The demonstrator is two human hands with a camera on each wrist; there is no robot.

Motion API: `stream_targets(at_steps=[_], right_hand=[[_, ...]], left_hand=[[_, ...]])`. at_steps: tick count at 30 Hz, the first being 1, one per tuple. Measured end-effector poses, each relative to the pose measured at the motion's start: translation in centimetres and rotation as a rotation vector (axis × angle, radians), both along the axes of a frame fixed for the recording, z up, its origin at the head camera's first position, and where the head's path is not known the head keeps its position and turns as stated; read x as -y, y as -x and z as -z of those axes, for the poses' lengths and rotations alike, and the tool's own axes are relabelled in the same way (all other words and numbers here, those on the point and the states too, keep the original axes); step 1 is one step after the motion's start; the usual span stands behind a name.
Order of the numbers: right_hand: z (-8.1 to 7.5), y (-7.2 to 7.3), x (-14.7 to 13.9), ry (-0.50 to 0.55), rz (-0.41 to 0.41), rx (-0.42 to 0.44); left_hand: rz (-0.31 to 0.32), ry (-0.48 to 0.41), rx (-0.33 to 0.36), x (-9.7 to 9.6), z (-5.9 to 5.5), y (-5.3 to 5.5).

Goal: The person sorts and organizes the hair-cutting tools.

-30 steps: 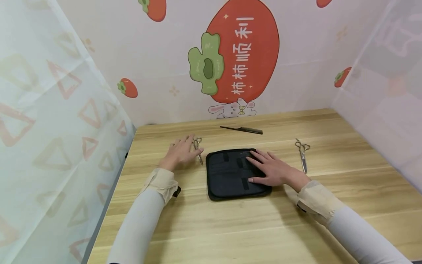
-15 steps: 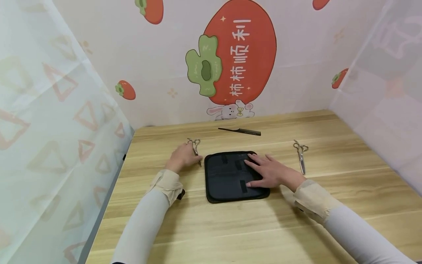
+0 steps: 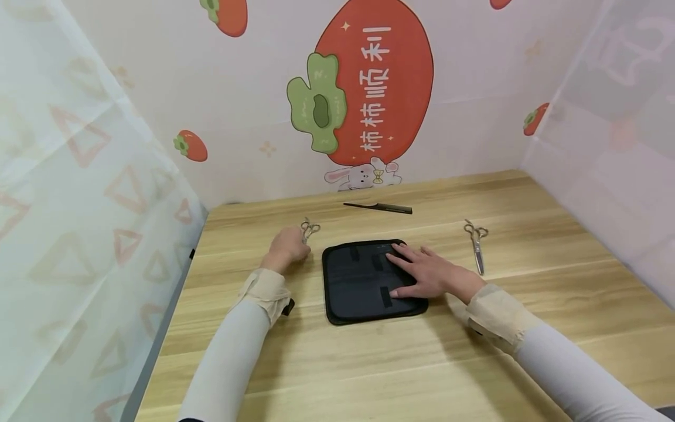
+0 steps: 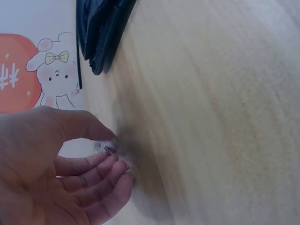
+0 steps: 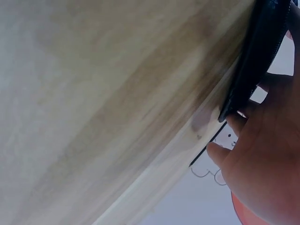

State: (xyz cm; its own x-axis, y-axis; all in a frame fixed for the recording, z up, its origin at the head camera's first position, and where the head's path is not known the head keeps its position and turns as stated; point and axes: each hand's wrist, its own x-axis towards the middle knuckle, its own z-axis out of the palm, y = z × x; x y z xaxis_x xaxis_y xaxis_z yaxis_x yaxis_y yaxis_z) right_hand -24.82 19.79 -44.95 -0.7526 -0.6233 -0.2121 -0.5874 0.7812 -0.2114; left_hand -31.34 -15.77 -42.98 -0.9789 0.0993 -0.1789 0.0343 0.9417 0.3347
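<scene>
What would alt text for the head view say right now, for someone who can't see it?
A person's left hand pinches silver scissors beside a flat black case, on which the right hand rests, fingers spread. On the wooden table, a black comb lies beyond the case, and a second pair of scissors lies to the right.

Both arms reach forward in pale sleeves (image 3: pixel 218 375), the left arm (image 3: pixel 232 334) angled up and inward, the right arm (image 3: pixel 569 363) coming in on a flatter diagonal. The left wrist (image 3: pixel 266 288) and right wrist (image 3: pixel 498 313) are bound in beige wrap (image 3: pixel 263 296). The left hand (image 3: pixel 286 247) shows its back from above, fingers curled inward, thumb (image 4: pixel 86 124) bent close to the index fingertip in a pinch. The right hand (image 3: pixel 428 274) is palm down, fingers straight and spread, its thumb held apart.
</scene>
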Motion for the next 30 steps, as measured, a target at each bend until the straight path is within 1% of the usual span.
stream_targets(at_steps=[3, 4, 6, 8, 12, 15, 18, 24, 26, 30], right_hand=[[-0.1, 0.1, 0.1, 0.001, -0.007, -0.003], [0.0, 0.1, 0.1, -0.001, -0.008, -0.003], [0.0, 0.1, 0.2, 0.0, -0.012, -0.003], [0.1, 0.1, 0.1, 0.0, -0.012, 0.001], [0.2, 0.1, 0.1, -0.003, -0.007, 0.005], [0.3, 0.0, 0.1, -0.008, -0.008, 0.007], [0.2, 0.0, 0.1, -0.008, -0.015, 0.003], [0.1, -0.1, 0.2, -0.014, -0.015, 0.0], [0.1, -0.1, 0.1, -0.02, -0.015, 0.002], [0.1, -0.1, 0.1, -0.025, -0.02, 0.003]], left_hand=[[-0.031, -0.041, 0.013, 0.4, -0.4, -0.2], [-0.039, -0.051, 0.029, 0.5, -0.5, -0.2], [-0.041, -0.076, 0.073, 0.8, -0.9, -0.2], [-0.044, -0.107, 0.138, 1.1, -1.4, -0.2], [0.006, -0.153, 0.228, 1.7, -2.1, -0.2], [0.044, -0.165, 0.26, 2.2, -2.1, -0.4], [0.048, -0.154, 0.274, 2.3, -2.1, -0.6], [0.052, -0.023, 0.261, 1.9, -2.3, -1.0], [0.068, 0.007, 0.241, 1.9, -2.3, -1.1], [0.111, 0.012, 0.189, 2.4, -2.0, -1.3]])
